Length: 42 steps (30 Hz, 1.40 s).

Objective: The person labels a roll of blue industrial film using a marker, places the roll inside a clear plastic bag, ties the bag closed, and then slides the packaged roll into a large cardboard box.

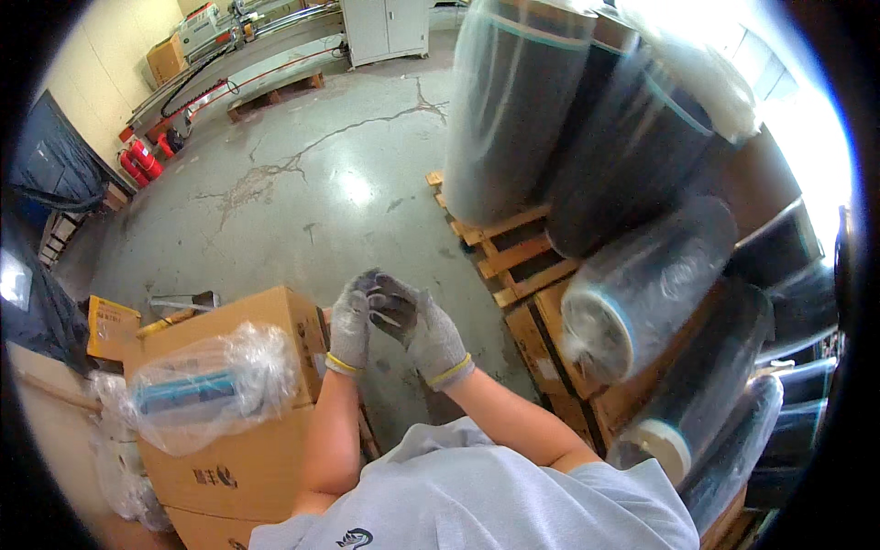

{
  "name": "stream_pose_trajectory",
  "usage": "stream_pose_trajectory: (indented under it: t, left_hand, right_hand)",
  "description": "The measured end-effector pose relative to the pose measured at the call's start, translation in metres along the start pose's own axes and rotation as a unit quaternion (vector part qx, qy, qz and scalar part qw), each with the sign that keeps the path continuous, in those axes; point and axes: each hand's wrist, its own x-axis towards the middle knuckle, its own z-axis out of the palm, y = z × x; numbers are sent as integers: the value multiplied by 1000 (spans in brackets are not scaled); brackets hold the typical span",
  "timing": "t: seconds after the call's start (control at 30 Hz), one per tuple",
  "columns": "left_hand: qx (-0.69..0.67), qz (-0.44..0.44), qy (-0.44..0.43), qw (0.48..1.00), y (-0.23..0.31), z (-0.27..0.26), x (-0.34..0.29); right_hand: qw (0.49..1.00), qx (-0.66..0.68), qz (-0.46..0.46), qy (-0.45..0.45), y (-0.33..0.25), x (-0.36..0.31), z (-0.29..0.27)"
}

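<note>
Both of my hands are raised in front of my body, in grey knit gloves with dark palms and yellow-edged cuffs. My left hand (349, 323) has its fingers stretched forward and slightly bent, the tips close to those of my right hand. My right hand (434, 341) turns its dark palm side inward, with loosely curved fingers partly apart. No object shows between them. Nearest on the left is a large cardboard box (247, 467). On it lies a blue and dark roll (188, 392) in crumpled clear plastic.
Tall wrapped dark rolls (518, 110) stand on a wooden pallet (513, 261) at right. More wrapped rolls (642, 321) lie nearer on that side. Red fire extinguishers (142, 160), a long machine (247, 60) and a grey cabinet (390, 32) are farther off. Cracks mark the floor (357, 188).
</note>
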Motion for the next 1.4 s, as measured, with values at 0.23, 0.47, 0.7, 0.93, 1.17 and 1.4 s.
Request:
stream_pose_trajectory:
  t: [0.23, 0.47, 0.7, 0.93, 1.17, 1.4]
  left_hand:
    - [8, 47, 216, 975, 26, -29, 226]
    - [-123, 28, 313, 941, 47, -152, 458]
    - [41, 52, 378, 923, 27, -158, 708]
    - [300, 61, 243, 920, -9, -69, 955]
    - [106, -28, -53, 993, 6, 32, 1174]
    - [78, -151, -228, 959, -24, 182, 1293]
  right_hand:
    - [995, -47, 72, -57, -24, 251, -5]
    - [963, -254, 63, -56, 6, 482, 1]
    - [952, -299, 58, 33, -42, 693, -43]
    - [971, -214, -2, 106, -157, 836, -127]
    - [961, 82, -204, 167, -361, 970, -212]
    - [974, 95, -165, 121, -465, 1151, -269]
